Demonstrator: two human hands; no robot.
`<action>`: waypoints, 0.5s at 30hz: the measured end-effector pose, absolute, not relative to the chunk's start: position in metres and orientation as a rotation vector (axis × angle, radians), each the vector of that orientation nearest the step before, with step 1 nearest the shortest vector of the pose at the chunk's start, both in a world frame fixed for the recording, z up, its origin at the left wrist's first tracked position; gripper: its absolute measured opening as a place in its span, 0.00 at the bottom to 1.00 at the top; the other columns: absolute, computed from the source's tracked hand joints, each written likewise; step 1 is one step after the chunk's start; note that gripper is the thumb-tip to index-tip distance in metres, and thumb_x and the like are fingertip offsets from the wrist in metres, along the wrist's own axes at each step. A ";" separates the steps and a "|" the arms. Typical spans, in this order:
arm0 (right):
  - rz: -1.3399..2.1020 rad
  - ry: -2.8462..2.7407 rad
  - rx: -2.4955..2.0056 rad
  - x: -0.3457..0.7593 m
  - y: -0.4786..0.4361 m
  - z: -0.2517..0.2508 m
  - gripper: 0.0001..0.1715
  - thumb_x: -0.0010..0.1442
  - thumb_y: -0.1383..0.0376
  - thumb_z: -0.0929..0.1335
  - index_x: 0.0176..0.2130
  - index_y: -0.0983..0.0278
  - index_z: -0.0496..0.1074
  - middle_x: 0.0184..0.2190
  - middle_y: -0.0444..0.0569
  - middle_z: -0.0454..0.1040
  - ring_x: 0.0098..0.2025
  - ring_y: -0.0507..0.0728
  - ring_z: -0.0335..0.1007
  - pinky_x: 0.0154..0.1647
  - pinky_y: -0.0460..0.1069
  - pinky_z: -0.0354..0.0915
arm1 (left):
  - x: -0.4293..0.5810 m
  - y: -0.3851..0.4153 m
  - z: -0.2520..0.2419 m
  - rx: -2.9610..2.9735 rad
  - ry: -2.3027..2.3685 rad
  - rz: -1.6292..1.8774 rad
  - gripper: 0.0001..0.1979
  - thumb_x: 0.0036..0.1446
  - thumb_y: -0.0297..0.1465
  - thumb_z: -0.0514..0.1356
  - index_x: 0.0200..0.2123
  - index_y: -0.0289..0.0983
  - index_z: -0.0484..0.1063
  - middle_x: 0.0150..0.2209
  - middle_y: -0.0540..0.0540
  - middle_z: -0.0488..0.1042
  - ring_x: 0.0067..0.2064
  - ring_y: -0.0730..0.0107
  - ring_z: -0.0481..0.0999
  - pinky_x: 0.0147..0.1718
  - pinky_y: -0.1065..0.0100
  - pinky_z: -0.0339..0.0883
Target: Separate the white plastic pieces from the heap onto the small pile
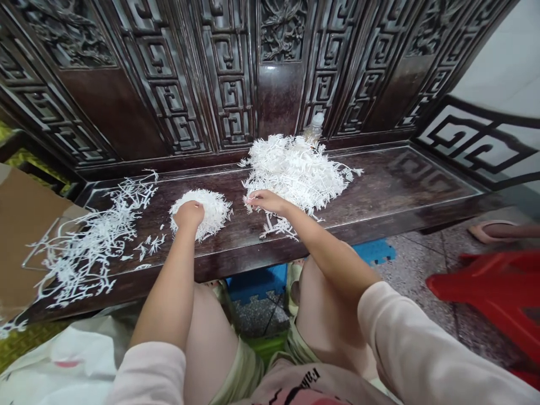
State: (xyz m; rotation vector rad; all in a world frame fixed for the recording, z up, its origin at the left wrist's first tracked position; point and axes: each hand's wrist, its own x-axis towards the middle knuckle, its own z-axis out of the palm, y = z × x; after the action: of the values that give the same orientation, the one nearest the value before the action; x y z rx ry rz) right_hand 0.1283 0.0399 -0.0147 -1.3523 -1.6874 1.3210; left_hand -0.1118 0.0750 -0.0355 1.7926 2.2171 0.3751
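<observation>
I have the left hand [189, 215] curled over the small white pile [217, 212], the right hand [266, 202] nearly pinched beside the larger heap [295, 169], both holds unclear.

The person wears a pale pink shirt [274, 379] at six o'clock, with black lettering [311, 377] and a red-and-black print [314, 397]. The left sleeve [149, 371], near seven o'clock, and the right sleeve [422, 337], at four, are plain; the shorts [247, 365] are light green.

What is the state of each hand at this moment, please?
Left hand: curled at the small pile; cannot tell if it holds anything.
Right hand: partly curled by the big pile; whether its grip holds a piece cannot be told.
</observation>
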 end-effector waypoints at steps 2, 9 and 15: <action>1.487 -1.525 -1.334 0.122 0.036 -0.011 0.07 0.49 0.64 0.65 0.29 0.67 0.66 0.25 0.45 0.68 0.29 0.50 0.65 0.32 0.45 0.59 | -0.116 0.076 -0.040 1.741 2.281 0.292 0.14 0.50 0.38 0.50 0.33 0.37 0.71 0.39 0.37 0.72 0.44 0.50 0.68 0.40 0.53 0.56; 1.832 -1.247 -1.179 0.126 0.034 -0.008 0.06 0.50 0.72 0.62 0.22 0.68 0.62 0.23 0.47 0.67 0.25 0.50 0.65 0.30 0.47 0.62 | -0.112 0.072 -0.038 1.584 2.485 0.436 0.18 0.50 0.36 0.50 0.43 0.34 0.65 0.39 0.33 0.72 0.44 0.49 0.69 0.41 0.50 0.55; 1.845 -1.229 -1.096 0.130 0.038 -0.009 0.07 0.48 0.67 0.64 0.22 0.67 0.61 0.20 0.44 0.63 0.23 0.49 0.61 0.26 0.46 0.58 | -0.114 0.072 -0.040 1.574 2.459 0.416 0.20 0.51 0.38 0.48 0.44 0.34 0.65 0.41 0.31 0.70 0.45 0.47 0.68 0.40 0.50 0.55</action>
State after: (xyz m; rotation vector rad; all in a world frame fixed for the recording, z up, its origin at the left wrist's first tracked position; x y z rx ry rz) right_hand 0.1298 0.0380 -0.0091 -1.0961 -1.2293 1.8450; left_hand -0.1145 0.0717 -0.0405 1.5742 2.4589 0.4164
